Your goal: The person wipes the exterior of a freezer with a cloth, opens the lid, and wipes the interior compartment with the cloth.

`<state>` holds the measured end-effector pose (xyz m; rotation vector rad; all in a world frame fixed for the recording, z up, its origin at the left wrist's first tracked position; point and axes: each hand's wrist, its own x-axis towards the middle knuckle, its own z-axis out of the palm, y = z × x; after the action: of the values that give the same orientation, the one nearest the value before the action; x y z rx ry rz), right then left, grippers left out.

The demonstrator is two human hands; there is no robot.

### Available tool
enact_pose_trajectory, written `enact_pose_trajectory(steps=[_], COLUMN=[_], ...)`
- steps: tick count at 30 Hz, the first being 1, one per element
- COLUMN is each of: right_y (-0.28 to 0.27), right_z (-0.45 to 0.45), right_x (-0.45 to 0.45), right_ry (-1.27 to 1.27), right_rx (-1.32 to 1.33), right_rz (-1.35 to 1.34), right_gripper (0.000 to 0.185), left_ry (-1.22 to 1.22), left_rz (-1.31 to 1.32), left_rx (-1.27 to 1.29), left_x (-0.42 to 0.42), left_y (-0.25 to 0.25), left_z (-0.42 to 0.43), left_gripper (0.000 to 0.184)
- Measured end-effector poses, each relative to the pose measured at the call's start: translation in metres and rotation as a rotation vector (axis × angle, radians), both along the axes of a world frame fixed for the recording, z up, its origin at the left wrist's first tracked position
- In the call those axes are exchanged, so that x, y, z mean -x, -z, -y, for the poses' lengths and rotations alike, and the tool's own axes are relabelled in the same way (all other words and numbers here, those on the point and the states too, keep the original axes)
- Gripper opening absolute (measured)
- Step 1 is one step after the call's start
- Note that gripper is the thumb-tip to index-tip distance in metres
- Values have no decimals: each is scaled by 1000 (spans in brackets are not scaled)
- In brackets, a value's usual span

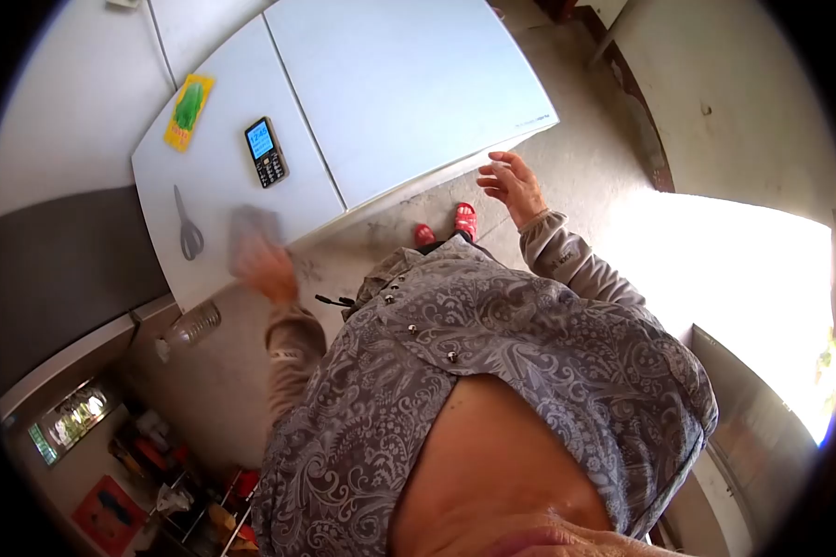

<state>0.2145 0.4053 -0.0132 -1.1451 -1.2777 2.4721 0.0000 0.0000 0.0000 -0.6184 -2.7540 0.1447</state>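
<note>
Working from head view alone. Judging handling as under way at left, not complete: find blurred grey-brown object, roughly flat (pixel 254 227), at fingers of left hand (pixel 271 274), over near part of smooth white tabletop with dark seam lines (pixel 409 84). Cannot identify object through blur; cannot tell firm grasp from mere touch, nor lifting from setting down.

Count as untouched, all on panel left of main seam: black keypad phone with lit blue screen (pixel 267 151), lying face up; yellow packet with green printed picture (pixel 189 113), lying flat toward far left edge; grey scissors with dark loop handles (pixel 186 221), lying with blades pointing away from body, handles near left hand. Find no cut in packet at this resolution, hence record no sign of scissor use. See no finished result; cannot fix amount remaining.

Poses. Record left arm as reaching forward, grey-brown sleeve (pixel 293 345) down to wrist, fingers lost in smear; cannot tell degree of closure. Record right hand (pixel 515 188) as released, holding nothing visible, raised just beside near table edge, fingers loosely bent and parted, elbow bent.

Note also clear plastic jar (pixel 193 325) beside near-left table corner, apart from both hands.
</note>
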Motion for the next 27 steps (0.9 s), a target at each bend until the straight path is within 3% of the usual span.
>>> enact_pose_trajectory(steps=[2,3,7,10,13,15,17,19,21,23,25,27], right_y=[4,10,15,11,7,16,18,12,3,-1,14,26], right_z=[8,-28,8,15,24,29,48,59,74,84,91,94], right_x=[-10,-8,-58,-100,-142,-159,-173,-177,-181,-193,-210,-221], right_ry=[28,48,152,211,328,396,431,445,429,437,464,476], right_rx=[-1,-107,-101,-114,-165,-171,-138,-97,-63,-44,-16,9], right_rz=[58,31,174,199,291,311,321,292,257,284,319,363], right_gripper=[32,30,27,29,26,26,26,26,24,23,22,21], left_ry=[188,314,721,875,841,949,1192,1378,1419,1467,1418,1356], left_rz=[172,184,766,541,286,360,200,434,1088,1208,1299,1138], left_rx=[-82,-195,-492,-330,-46,-76,-161,-33,-103,-273,-368,-509], left_x=[-29,-34,-36,-21,-31,-55,-80,-116,-138,-134,-115,-80], left_y=[-15,7,-73,-92,-29,-39,-4,-10,-8,-33,-64,-104], left_z=[-30,-78,-153,-202,-237,-283,-334,-361,-355,-331,-303,-270], left_gripper=[49,48,48,48,41,46,41,34,35,46,44,42])
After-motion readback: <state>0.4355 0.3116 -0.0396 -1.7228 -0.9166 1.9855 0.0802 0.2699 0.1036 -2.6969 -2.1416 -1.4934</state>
